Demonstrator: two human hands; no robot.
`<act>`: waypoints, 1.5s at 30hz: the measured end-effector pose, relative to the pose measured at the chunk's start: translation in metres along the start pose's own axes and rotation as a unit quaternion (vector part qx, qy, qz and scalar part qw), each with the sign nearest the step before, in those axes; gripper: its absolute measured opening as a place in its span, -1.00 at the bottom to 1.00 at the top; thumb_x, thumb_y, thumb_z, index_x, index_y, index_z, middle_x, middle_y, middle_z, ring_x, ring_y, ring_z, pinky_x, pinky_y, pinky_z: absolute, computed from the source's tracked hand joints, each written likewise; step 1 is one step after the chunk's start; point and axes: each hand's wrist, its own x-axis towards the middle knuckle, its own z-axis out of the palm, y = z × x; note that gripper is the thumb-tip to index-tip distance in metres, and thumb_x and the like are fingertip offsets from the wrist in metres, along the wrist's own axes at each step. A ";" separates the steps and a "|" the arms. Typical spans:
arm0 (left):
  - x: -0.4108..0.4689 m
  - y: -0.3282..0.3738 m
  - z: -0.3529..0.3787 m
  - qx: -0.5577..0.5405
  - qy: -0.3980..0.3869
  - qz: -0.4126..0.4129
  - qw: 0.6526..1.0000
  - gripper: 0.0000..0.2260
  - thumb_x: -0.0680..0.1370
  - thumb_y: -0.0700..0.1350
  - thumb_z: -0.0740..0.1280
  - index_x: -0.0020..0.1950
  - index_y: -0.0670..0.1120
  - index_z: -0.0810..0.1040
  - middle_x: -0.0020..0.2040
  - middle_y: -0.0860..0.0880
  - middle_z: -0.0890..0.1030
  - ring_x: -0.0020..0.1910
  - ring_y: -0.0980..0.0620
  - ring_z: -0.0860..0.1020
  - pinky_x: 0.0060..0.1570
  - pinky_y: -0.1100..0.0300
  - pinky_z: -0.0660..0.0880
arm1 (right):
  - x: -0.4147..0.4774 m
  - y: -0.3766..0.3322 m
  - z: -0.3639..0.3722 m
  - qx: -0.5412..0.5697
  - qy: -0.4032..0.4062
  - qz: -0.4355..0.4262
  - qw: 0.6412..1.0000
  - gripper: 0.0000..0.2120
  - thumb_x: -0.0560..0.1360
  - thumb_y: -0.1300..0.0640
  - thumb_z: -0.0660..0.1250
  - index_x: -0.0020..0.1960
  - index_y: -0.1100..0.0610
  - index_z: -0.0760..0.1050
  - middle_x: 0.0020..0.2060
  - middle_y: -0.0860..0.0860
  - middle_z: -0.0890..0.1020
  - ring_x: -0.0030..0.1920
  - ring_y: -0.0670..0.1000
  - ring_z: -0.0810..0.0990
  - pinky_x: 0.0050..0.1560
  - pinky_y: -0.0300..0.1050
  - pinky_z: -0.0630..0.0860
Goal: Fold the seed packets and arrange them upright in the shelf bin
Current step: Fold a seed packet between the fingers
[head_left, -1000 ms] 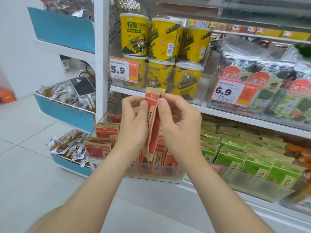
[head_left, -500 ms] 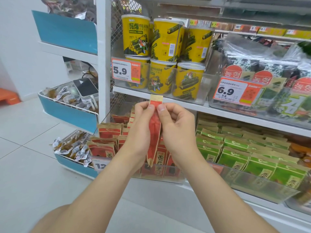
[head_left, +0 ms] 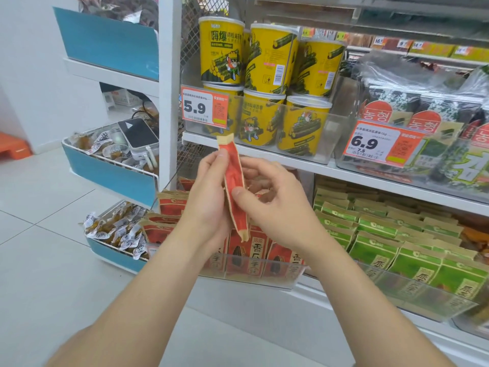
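Held packet: a red seed packet [head_left: 234, 181] with tan edges, folded narrow and seen almost edge-on, is up in the air between both hands, in front of the shelf edge. It stands roughly upright, its top leaning a little to the left. Its lower end hangs just above the packets in the bin, apart from them.
Left hand [head_left: 209, 205]: thumb tip pressed on the packet's upper part, fingers curled behind it, clamped on the packet from the left.
Right hand [head_left: 277, 210]: thumb pressed on the packet's red face near its middle, the other fingers bent behind it, pinching it from the right.
Shelf bin [head_left: 287, 278]: a clear plastic bin on the lower shelf, below the hands. Red seed packets [head_left: 250, 251] stand upright in rows inside it, printed faces forward.
Loose red packets [head_left: 169, 205]: more of them at the bin's left end, leaning at uneven angles.
Right neighbour: green seed packets [head_left: 370, 229] stand in rows in another clear bin.
Shelf above: yellow snack canisters [head_left: 267, 62] stacked two high, behind a 5.9 price tag [head_left: 203, 107]; to the right, seaweed packs [head_left: 436, 112] behind a 6.9 price tag [head_left: 381, 144].
Side rack: blue-fronted baskets [head_left: 111, 178] on the left hold small wrapped snacks [head_left: 116, 229]; a white and black device [head_left: 137, 136] lies in the middle one.
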 end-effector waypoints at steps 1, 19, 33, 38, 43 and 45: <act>0.003 0.001 -0.003 -0.004 0.013 0.002 1.000 -0.59 0.76 0.10 0.23 0.52 -0.10 0.39 0.13 -0.23 0.65 0.10 -0.21 0.70 0.16 -0.31 0.66 | -0.002 0.000 -0.002 -0.024 -0.039 0.011 0.999 -0.51 0.55 -0.05 0.45 0.46 -0.28 0.53 0.19 -0.11 0.60 0.04 -0.08 0.67 0.14 -0.05 0.65; 0.001 0.017 -0.024 0.185 -0.143 0.059 0.971 -0.60 0.64 -0.25 0.40 0.48 -0.05 0.59 0.34 -0.04 0.70 0.36 -0.06 0.65 0.31 0.00 0.61 | -0.007 0.000 -0.010 0.203 0.041 0.073 0.975 -0.78 0.67 -0.02 0.38 -0.01 0.10 0.68 -0.08 0.11 0.77 0.02 0.18 0.75 0.20 0.27 0.68; 0.004 0.018 -0.032 0.159 -0.137 0.026 0.977 -0.58 0.58 -0.21 0.43 0.45 -0.09 0.61 0.32 -0.08 0.71 0.28 -0.09 0.69 0.20 0.05 0.64 | -0.006 0.002 -0.003 0.027 0.040 -0.004 0.999 -0.69 0.77 -0.05 0.19 -0.09 -0.04 0.56 -0.30 -0.09 0.63 -0.30 -0.02 0.56 -0.21 0.12 0.56; 0.006 0.020 -0.033 0.149 -0.119 0.015 0.981 -0.60 0.58 -0.19 0.43 0.43 -0.06 0.64 0.33 -0.10 0.71 0.23 -0.07 0.69 0.24 0.00 0.58 | -0.006 0.002 -0.005 0.093 -0.024 0.015 0.995 -0.84 0.65 0.04 0.30 -0.07 -0.01 0.61 -0.09 0.24 0.67 -0.10 0.36 0.60 0.00 0.48 0.57; 0.005 0.023 -0.032 0.126 -0.128 0.012 0.984 -0.56 0.57 -0.13 0.39 0.47 -0.08 0.61 0.32 -0.16 0.70 0.15 -0.05 0.70 0.29 -0.03 0.56 | -0.006 0.005 -0.010 0.160 -0.042 0.063 0.984 -0.90 0.65 0.20 0.41 -0.02 0.12 0.69 0.13 0.06 0.74 0.07 0.23 0.67 0.31 0.39 0.56; 0.006 0.023 -0.033 0.117 -0.134 0.005 0.984 -0.57 0.59 -0.13 0.37 0.48 -0.08 0.60 0.31 -0.17 0.70 0.15 -0.05 0.69 0.35 -0.08 0.51 | -0.005 0.008 -0.009 0.192 -0.045 0.073 0.978 -0.92 0.61 0.15 0.44 -0.01 0.12 0.71 0.21 0.03 0.73 0.08 0.16 0.63 0.34 0.35 0.53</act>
